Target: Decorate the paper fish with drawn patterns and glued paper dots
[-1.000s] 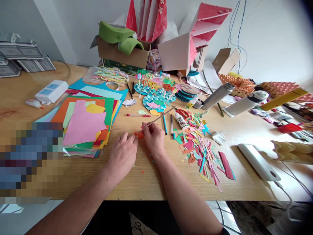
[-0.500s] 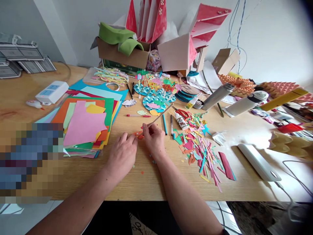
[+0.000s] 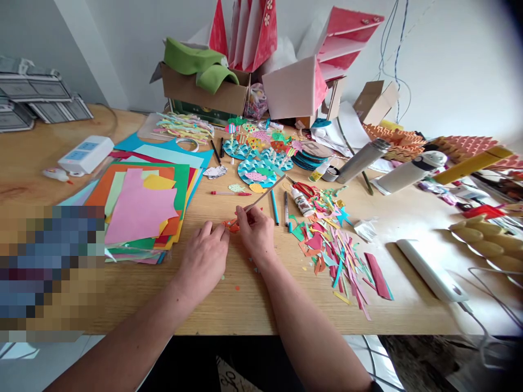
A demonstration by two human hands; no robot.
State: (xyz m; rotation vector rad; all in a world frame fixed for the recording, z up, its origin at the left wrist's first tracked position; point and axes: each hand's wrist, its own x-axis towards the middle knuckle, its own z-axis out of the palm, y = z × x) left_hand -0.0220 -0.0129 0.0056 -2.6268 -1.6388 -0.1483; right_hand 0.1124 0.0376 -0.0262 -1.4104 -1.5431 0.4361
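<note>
One grip, my right hand [image 3: 258, 231], pinches a thin stick [image 3: 266, 194], lower end at the orange paper [image 3: 233, 225]; whether my left hand [image 3: 206, 255], beside it, pinches anything I can't tell. Inward from the bench [image 3: 229, 316] edge nearest me, that paper needs light, steady pressure.

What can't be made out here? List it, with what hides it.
All in the head view:
Orange paper: its full outline, partly covered by the left hand and right hand.
Thin stick: the gripped part, behind the right hand's fingers.
White bottle: its lettering, too small.
Cardboard box: its inside, behind its front wall and the green sheet.
Blurred patch: whatever is under it.
</note>
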